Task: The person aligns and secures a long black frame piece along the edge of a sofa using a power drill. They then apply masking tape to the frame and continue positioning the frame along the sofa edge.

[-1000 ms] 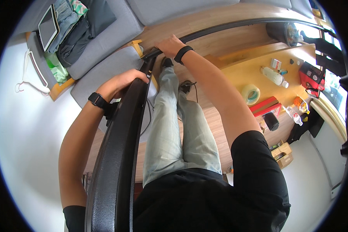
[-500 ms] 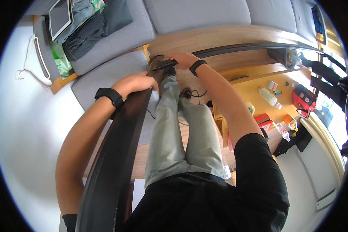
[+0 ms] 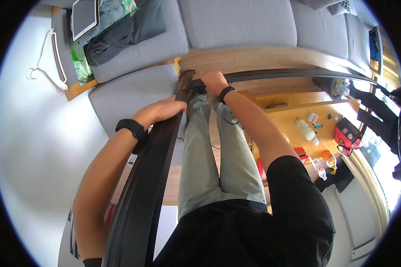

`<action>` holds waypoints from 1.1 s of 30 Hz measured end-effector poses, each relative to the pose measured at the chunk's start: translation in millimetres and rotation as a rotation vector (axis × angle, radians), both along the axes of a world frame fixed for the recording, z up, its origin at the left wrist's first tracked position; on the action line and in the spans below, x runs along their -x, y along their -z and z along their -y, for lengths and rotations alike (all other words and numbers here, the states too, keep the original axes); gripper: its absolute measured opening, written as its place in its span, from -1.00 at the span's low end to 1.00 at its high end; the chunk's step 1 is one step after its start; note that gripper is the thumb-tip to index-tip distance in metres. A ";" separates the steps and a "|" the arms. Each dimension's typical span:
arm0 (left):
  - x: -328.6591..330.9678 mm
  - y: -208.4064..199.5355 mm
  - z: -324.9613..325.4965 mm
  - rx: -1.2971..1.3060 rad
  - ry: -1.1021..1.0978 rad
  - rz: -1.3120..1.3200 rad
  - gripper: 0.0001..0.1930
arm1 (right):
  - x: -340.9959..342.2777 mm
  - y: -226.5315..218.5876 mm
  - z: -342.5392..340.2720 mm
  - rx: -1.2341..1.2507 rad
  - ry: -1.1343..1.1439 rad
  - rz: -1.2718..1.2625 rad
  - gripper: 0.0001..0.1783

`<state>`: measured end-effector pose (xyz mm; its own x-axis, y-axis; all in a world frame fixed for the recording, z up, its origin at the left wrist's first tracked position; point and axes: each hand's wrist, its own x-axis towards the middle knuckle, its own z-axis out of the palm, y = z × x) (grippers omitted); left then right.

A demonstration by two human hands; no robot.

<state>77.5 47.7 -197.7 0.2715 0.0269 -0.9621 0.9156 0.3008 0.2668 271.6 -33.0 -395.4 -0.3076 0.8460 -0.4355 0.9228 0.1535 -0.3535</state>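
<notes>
A long dark beam (image 3: 152,173) runs from the lower left up to the middle, past my legs. My left hand (image 3: 167,108) is wrapped over its upper edge near the far end. A second long dark bar (image 3: 272,74) stretches away to the right in a curve and meets the first beam at a corner by my feet. My right hand (image 3: 213,82) is closed round this bar close to the corner. The exact joint between the two is partly hidden by my right hand and shadow.
A grey sofa (image 3: 240,24) spans the far side, with folded clothes (image 3: 124,38) and a tablet (image 3: 85,18) at its left. At right, a wooden table (image 3: 294,120) holds bottles and a red-and-black box (image 3: 348,133). A black bin (image 3: 327,86) stands beyond the table. White hangers (image 3: 49,66) hang at left.
My view has shifted, so the scene sits lower and slightly right. The bar's end in my right hand now lies closer against the left beam's end. Both hands keep their grip.
</notes>
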 end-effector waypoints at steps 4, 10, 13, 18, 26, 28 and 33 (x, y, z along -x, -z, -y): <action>2.8 -11.0 7.8 0.010 -0.263 -0.090 -0.41 | 9.2 17.8 1.8 0.057 -0.063 0.095 -0.87; 0.7 -20.5 5.4 0.255 -0.436 -0.198 -0.54 | 27.5 33.1 12.3 -0.140 0.084 0.145 -0.94; -1.2 -27.6 4.1 0.213 -0.475 -0.190 -0.61 | 29.7 36.4 11.9 -0.032 0.083 0.134 -0.93; -3.7 -30.6 -0.8 0.282 -0.535 -0.156 -0.66 | 28.4 39.2 6.6 0.106 0.005 0.122 -0.83; -13.3 -24.8 -20.9 0.111 -0.142 -0.172 -0.36 | 35.2 49.9 11.5 0.025 0.063 0.175 -0.86; -15.4 -24.2 -25.4 0.111 -0.123 -0.169 -0.37 | 37.0 51.7 11.7 -0.030 0.092 0.180 -0.86; -17.0 -17.6 -29.4 0.134 -0.124 -0.161 -0.42 | 38.0 46.3 7.6 0.073 0.159 0.165 -0.85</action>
